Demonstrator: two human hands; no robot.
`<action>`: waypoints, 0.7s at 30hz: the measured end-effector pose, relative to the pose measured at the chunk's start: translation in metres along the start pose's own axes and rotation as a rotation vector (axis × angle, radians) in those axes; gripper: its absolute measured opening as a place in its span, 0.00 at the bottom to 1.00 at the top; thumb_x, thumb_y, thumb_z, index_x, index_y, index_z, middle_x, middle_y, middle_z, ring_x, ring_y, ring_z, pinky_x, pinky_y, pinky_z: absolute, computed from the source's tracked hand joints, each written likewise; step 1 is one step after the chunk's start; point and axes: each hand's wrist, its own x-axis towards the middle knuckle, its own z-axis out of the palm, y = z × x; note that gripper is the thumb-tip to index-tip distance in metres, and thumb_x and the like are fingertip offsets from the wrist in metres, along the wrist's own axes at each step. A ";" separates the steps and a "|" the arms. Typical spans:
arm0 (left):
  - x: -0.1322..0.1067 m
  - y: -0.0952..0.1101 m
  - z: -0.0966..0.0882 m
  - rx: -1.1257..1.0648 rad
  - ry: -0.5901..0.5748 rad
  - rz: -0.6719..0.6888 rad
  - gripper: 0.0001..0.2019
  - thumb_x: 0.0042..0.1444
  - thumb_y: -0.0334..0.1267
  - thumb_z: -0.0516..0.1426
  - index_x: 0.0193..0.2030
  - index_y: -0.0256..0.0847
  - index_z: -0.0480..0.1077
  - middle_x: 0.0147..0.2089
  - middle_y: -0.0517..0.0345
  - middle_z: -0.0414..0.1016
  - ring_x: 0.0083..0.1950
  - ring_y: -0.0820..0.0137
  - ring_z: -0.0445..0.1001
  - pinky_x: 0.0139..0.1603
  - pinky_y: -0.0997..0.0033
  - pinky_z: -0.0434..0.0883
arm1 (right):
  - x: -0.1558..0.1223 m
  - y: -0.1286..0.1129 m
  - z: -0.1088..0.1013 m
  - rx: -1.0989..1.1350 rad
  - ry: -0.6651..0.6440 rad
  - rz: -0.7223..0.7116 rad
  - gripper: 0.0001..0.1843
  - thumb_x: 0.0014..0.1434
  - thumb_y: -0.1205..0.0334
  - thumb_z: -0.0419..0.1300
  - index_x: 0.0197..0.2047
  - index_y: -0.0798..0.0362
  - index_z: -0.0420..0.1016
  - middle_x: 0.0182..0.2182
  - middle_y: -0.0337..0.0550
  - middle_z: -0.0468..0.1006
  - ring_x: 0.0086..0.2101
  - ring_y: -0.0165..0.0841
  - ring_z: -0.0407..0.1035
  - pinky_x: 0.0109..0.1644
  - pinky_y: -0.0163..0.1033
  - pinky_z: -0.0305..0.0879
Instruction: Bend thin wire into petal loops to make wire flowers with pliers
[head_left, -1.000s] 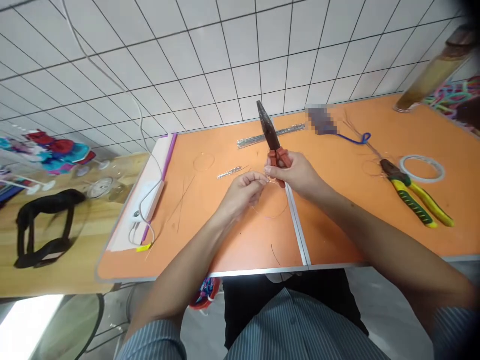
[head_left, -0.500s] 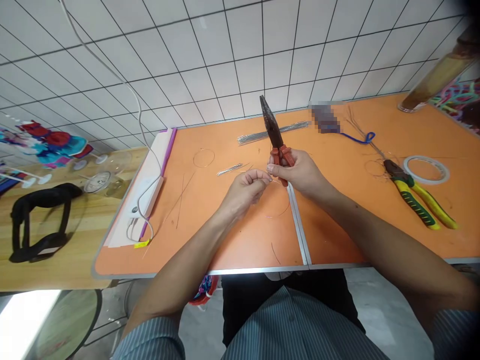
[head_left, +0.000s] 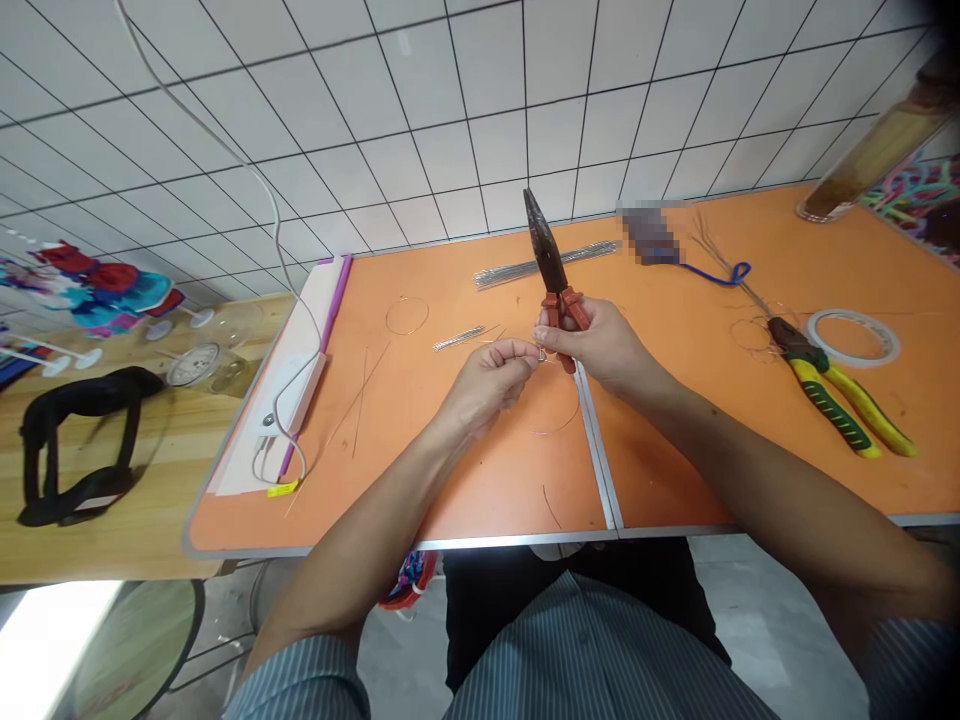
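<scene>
Centrally, over an orange rectangular desk (head_left: 450,490): left hand (head_left: 491,388), fingertips pinched on a thin curved wire (head_left: 556,432) whose loop shows between and below the hands; right hand (head_left: 613,345), closed round dark metal long-nose pliers with red handles (head_left: 548,262), tip pointing up and away. Behind lies a bundle of straight silvery wires (head_left: 511,273); at right, yellow-and-green-handled pliers (head_left: 814,375) rest beside a flat white ring (head_left: 862,361).

Left hand (head_left: 491,382): curled, thumb and index finger pinched together, tips directed toward the right hand (head_left: 600,342). Right hand: closed in a grip, thumb extended toward the left hand. Both hands: side by side, fingertips close together. Left forearm (head_left: 390,495) and right forearm (head_left: 757,465): angled outward and back from the hands.
</scene>
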 end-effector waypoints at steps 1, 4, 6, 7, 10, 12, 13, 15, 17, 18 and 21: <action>0.000 0.000 0.000 -0.009 -0.003 -0.007 0.14 0.48 0.40 0.73 0.36 0.39 0.76 0.22 0.72 0.55 0.21 0.81 0.46 0.24 0.73 0.40 | 0.000 0.001 0.000 -0.003 -0.003 0.001 0.18 0.55 0.57 0.79 0.38 0.49 0.75 0.33 0.37 0.74 0.26 0.27 0.63 0.25 0.37 0.59; 0.000 0.001 0.000 -0.027 -0.014 -0.033 0.15 0.46 0.41 0.74 0.34 0.40 0.74 0.20 0.73 0.54 0.20 0.82 0.45 0.23 0.74 0.39 | 0.000 0.004 0.000 -0.007 -0.011 0.004 0.18 0.55 0.55 0.79 0.37 0.49 0.74 0.31 0.36 0.73 0.25 0.27 0.63 0.25 0.37 0.59; 0.001 0.001 -0.001 -0.030 -0.024 -0.053 0.16 0.46 0.41 0.74 0.33 0.40 0.73 0.20 0.73 0.53 0.20 0.82 0.44 0.23 0.75 0.39 | 0.001 0.007 -0.001 0.000 -0.023 -0.001 0.17 0.57 0.56 0.78 0.38 0.49 0.74 0.31 0.35 0.73 0.26 0.27 0.63 0.26 0.36 0.61; 0.001 0.001 -0.001 -0.029 -0.027 -0.062 0.16 0.46 0.41 0.74 0.33 0.40 0.73 0.21 0.73 0.54 0.20 0.82 0.44 0.22 0.75 0.40 | 0.001 0.008 -0.001 0.008 -0.027 -0.003 0.16 0.57 0.56 0.78 0.39 0.50 0.75 0.32 0.35 0.73 0.26 0.27 0.63 0.26 0.36 0.61; 0.001 0.000 -0.003 -0.019 -0.037 -0.073 0.15 0.47 0.40 0.74 0.33 0.40 0.73 0.21 0.73 0.54 0.20 0.82 0.45 0.22 0.76 0.41 | 0.000 0.008 -0.001 0.025 -0.044 -0.001 0.16 0.59 0.56 0.77 0.42 0.50 0.76 0.32 0.34 0.75 0.26 0.26 0.62 0.25 0.36 0.60; 0.001 -0.001 -0.004 -0.018 -0.045 -0.066 0.15 0.47 0.40 0.73 0.33 0.40 0.73 0.21 0.73 0.54 0.20 0.82 0.44 0.22 0.77 0.41 | -0.001 0.006 -0.001 0.041 -0.053 -0.008 0.18 0.60 0.53 0.78 0.42 0.50 0.75 0.32 0.35 0.76 0.26 0.27 0.63 0.24 0.35 0.60; 0.002 -0.002 -0.005 -0.018 -0.045 -0.063 0.14 0.47 0.40 0.73 0.33 0.40 0.73 0.21 0.73 0.53 0.20 0.82 0.44 0.22 0.77 0.41 | -0.001 0.005 0.000 0.047 -0.054 -0.014 0.19 0.60 0.51 0.79 0.42 0.50 0.75 0.32 0.36 0.76 0.27 0.28 0.64 0.24 0.35 0.60; 0.003 -0.003 -0.006 -0.017 -0.036 -0.062 0.14 0.48 0.39 0.73 0.34 0.40 0.73 0.21 0.73 0.53 0.20 0.82 0.43 0.22 0.77 0.41 | -0.002 0.003 0.001 0.060 -0.050 -0.021 0.23 0.59 0.47 0.80 0.42 0.50 0.75 0.33 0.37 0.77 0.29 0.29 0.65 0.24 0.35 0.61; 0.004 -0.004 -0.008 -0.012 -0.020 -0.065 0.14 0.48 0.39 0.73 0.34 0.40 0.74 0.21 0.73 0.54 0.20 0.82 0.44 0.22 0.77 0.42 | -0.002 0.003 0.001 0.070 -0.049 -0.017 0.25 0.57 0.44 0.81 0.42 0.51 0.75 0.33 0.38 0.77 0.29 0.29 0.66 0.24 0.34 0.61; 0.004 -0.004 -0.008 -0.011 -0.012 -0.065 0.14 0.48 0.39 0.73 0.34 0.40 0.74 0.22 0.73 0.54 0.20 0.82 0.44 0.21 0.78 0.42 | -0.002 0.003 0.001 0.078 -0.046 -0.013 0.26 0.57 0.44 0.82 0.43 0.51 0.75 0.33 0.38 0.78 0.29 0.29 0.67 0.24 0.34 0.60; 0.003 -0.003 -0.008 -0.006 0.002 -0.065 0.15 0.47 0.39 0.74 0.34 0.40 0.73 0.22 0.72 0.53 0.21 0.81 0.45 0.21 0.79 0.44 | 0.000 0.004 -0.002 0.100 -0.016 0.002 0.26 0.59 0.44 0.81 0.44 0.51 0.76 0.33 0.38 0.79 0.30 0.29 0.69 0.24 0.33 0.60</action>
